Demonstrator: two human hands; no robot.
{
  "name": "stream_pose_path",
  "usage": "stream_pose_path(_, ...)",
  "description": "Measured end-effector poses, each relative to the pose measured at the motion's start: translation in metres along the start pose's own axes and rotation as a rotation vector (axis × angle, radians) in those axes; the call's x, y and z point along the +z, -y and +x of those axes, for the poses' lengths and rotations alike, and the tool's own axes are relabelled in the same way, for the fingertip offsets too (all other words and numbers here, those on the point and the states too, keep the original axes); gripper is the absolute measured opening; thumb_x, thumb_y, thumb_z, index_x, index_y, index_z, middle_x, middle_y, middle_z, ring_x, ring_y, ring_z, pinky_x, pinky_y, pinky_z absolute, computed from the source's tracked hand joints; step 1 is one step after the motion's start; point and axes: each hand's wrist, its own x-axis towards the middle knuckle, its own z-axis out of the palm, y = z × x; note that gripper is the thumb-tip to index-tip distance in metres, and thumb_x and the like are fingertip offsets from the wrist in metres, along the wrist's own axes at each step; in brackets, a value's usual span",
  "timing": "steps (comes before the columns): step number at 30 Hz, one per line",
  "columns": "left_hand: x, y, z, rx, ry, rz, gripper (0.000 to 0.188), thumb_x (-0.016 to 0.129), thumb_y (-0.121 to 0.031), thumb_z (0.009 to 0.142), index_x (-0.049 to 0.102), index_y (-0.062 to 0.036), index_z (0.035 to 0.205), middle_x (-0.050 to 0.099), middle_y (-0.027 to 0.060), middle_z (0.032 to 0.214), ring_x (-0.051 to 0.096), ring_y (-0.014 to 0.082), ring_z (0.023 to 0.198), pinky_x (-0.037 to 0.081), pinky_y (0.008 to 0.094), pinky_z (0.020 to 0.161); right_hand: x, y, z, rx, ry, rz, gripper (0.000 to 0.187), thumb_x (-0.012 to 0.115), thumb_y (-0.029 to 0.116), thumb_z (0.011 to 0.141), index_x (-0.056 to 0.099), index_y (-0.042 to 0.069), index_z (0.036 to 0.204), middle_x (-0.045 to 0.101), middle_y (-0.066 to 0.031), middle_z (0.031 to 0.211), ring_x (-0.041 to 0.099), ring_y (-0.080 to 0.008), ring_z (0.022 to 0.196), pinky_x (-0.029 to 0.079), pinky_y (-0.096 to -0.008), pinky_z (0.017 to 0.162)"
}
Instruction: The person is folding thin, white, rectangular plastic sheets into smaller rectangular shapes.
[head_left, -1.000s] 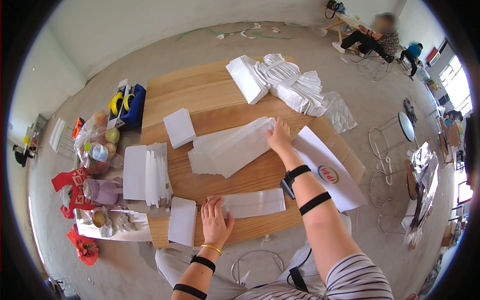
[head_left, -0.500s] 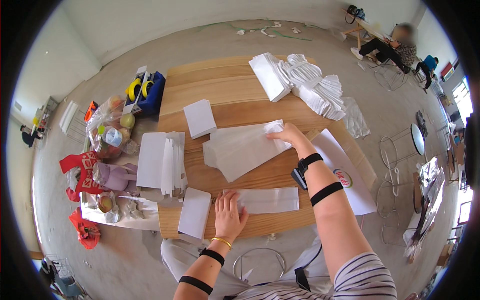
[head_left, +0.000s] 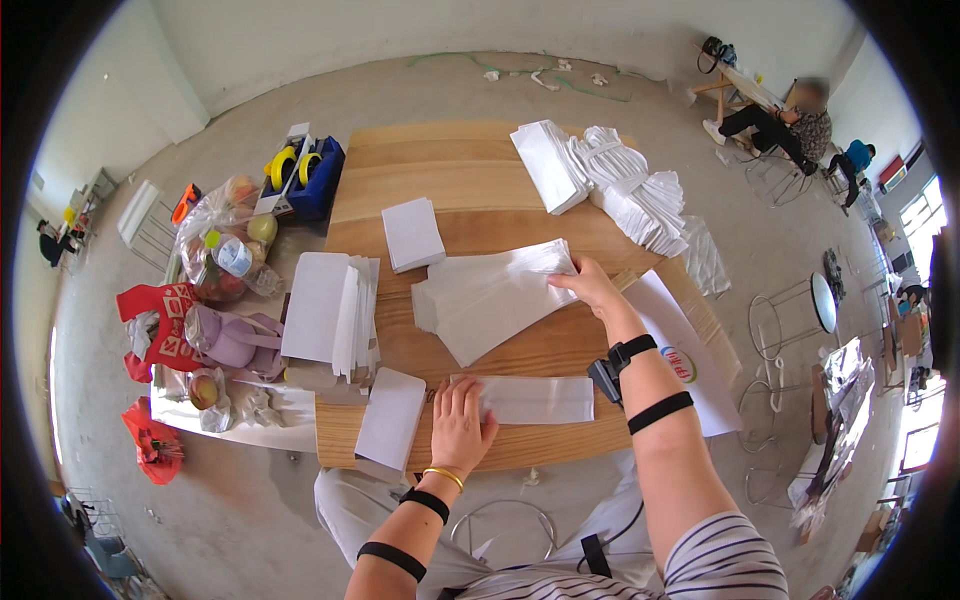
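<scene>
A long, flat white paper bag lay near the front edge of the wooden worktop, its long axis running left to right along that edge. The left hand rested flat on its left end, fingers spread and pressing down, clamped on nothing. From that hand the bag stretched away to the right, so the left hand was much the nearer one to it; the right hand was well apart, farther back on the worktop. There the right hand lay on the right end of a fanned pile of white paper bags, its fingers curled over the pile's edge; whether it had pinched a sheet or merely touched the top one could not be told. The pile's long axis slanted from the worktop's middle toward the right hand. To the left of the pile sat a stack of folded white sheets, with a small white square pad behind it and another white folded piece at the front left corner, just beside the left hand. A large white sheet with a round coloured mark hung over the right edge. Bundled white bags were heaped at the back right corner.
</scene>
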Motion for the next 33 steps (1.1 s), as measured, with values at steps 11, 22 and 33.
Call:
stream_pose_path(11, -0.001, 0.002, -0.001, -0.006, -0.025, -0.010, 0.045, 0.064, -0.019, 0.082, 0.052, -0.0021, 0.122, 0.052, 0.0141, 0.129, 0.046, 0.0322, 0.127, 0.032, 0.0503, 0.115, -0.052, 0.251, -0.120, -0.709, 0.239, -0.940, 0.023, 0.062, -0.003, 0.073, 0.060, 0.001, 0.095, 0.064, -0.0160, 0.083, 0.062, -0.0268, 0.079, 0.046, -0.0359, 0.072)
stream_pose_path(22, -0.002, 0.006, -0.006, -0.016, -0.025, -0.033, 0.046, 0.063, -0.017, 0.080, 0.053, -0.0006, 0.123, 0.053, 0.0149, 0.128, 0.046, 0.0311, 0.128, 0.031, 0.0498, 0.115, 0.141, 0.146, -0.043, -1.215, 0.622, -1.960, 0.009, 0.066, 0.018, 0.079, 0.073, 0.023, 0.076, 0.073, 0.0025, 0.079, 0.069, -0.0153, 0.084, 0.042, -0.0330, 0.078)
stream_pose_path(33, -0.003, 0.008, -0.005, -0.015, -0.013, -0.049, 0.049, 0.064, -0.018, 0.081, 0.050, -0.0020, 0.124, 0.052, 0.0149, 0.129, 0.046, 0.0311, 0.128, 0.030, 0.0504, 0.115, 0.125, 0.117, -0.051, -0.963, 0.203, -0.809, 0.024, 0.067, 0.011, 0.084, 0.067, 0.006, 0.107, 0.069, -0.0092, 0.111, 0.064, -0.0246, 0.106, 0.049, -0.0371, 0.091)
